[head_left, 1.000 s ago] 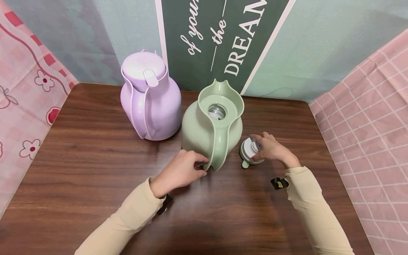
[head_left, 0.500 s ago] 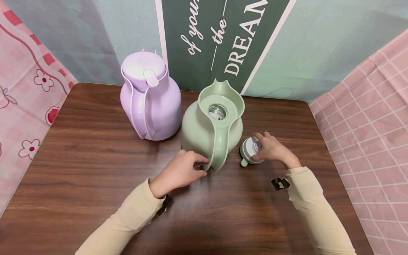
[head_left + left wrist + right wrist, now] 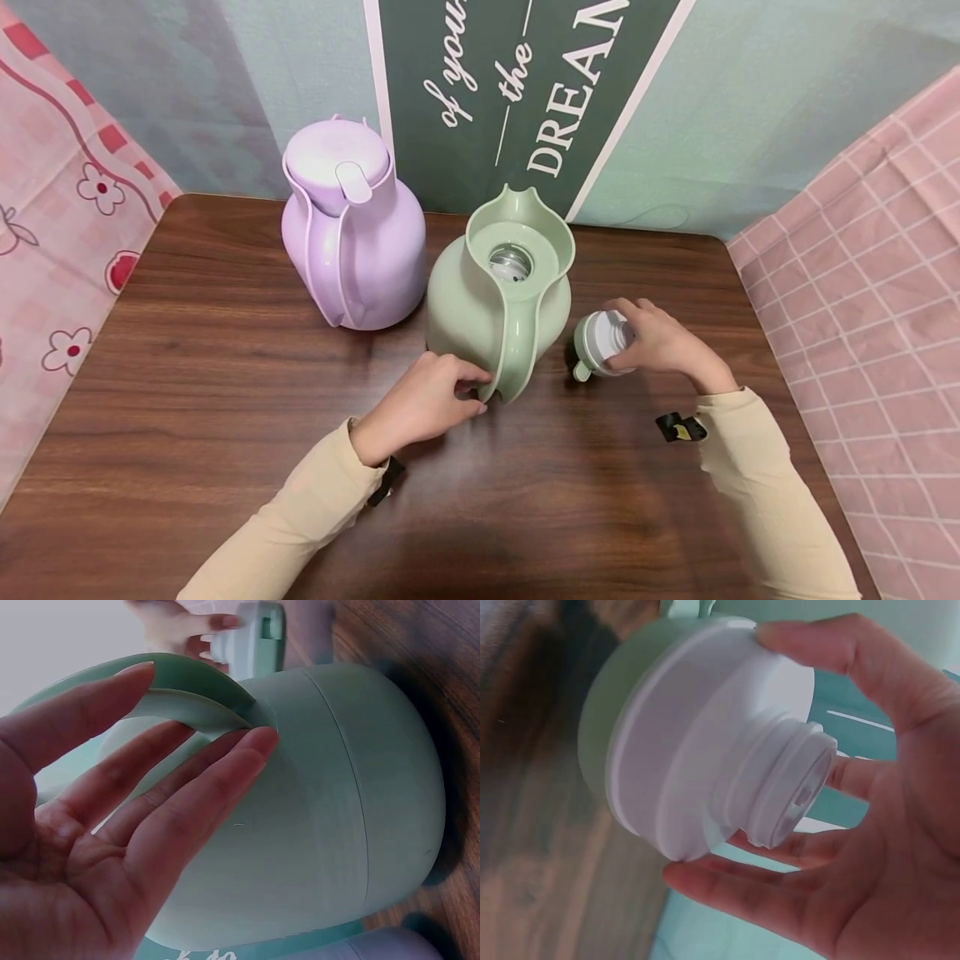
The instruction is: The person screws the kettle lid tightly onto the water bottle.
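A pale green vacuum jug (image 3: 480, 300) stands upright with its top uncovered, and the round neck opening shows inside its collar. My left hand (image 3: 427, 408) is at the lower end of the jug's handle (image 3: 517, 350). In the left wrist view its fingers (image 3: 202, 787) are nearly straight and touch the handle's edge. Right of the jug, my right hand (image 3: 660, 337) holds the jug's lid (image 3: 596, 342) between thumb and fingertips. The lid (image 3: 697, 735) is tilted, its white threaded stem towards my palm and its green cap side towards the table.
A lilac vacuum jug (image 3: 382, 250) with its lid on stands left of the green one. Both are near the back edge of the brown wooden table (image 3: 225, 400). A printed cloth (image 3: 480, 108) hangs behind, with pink cloths (image 3: 892, 275) at the sides.
My right hand has picked the lid up off the table, tilted it and moved it slightly right and away from me. The left hand and both jugs have stayed put.
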The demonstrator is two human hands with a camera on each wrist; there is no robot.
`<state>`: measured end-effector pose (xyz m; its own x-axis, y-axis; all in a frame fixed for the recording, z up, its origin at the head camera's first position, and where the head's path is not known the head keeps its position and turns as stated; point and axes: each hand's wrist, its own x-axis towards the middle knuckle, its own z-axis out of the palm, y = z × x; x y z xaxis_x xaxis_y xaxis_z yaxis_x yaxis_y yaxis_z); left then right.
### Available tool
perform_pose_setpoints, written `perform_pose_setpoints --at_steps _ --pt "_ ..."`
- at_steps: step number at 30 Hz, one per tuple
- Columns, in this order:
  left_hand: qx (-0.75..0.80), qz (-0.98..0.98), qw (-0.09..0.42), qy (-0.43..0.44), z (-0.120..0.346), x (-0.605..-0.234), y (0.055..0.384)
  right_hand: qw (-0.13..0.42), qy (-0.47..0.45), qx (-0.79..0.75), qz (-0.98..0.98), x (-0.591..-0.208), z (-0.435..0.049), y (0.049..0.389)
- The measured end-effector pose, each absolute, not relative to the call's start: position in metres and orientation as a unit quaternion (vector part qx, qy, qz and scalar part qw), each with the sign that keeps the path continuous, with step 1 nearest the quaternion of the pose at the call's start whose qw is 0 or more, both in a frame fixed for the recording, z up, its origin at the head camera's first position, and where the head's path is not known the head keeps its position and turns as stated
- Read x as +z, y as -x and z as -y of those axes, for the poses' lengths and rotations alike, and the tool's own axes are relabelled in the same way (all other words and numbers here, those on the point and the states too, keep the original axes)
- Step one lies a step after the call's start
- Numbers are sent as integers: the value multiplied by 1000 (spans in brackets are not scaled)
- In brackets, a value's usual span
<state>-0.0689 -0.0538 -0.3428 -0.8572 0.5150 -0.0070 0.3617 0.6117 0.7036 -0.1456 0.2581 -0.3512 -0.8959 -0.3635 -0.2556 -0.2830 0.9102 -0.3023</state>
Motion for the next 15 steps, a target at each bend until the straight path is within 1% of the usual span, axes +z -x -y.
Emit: perform_pose_setpoints --at_steps 8,15 --pt "364 -892 106 -246 54 -343 69 136 209 -141 -958 -318 -255 142" --pt "371 -889 110 -245 54 -341 69 82 269 -157 -947 -285 -253 139"
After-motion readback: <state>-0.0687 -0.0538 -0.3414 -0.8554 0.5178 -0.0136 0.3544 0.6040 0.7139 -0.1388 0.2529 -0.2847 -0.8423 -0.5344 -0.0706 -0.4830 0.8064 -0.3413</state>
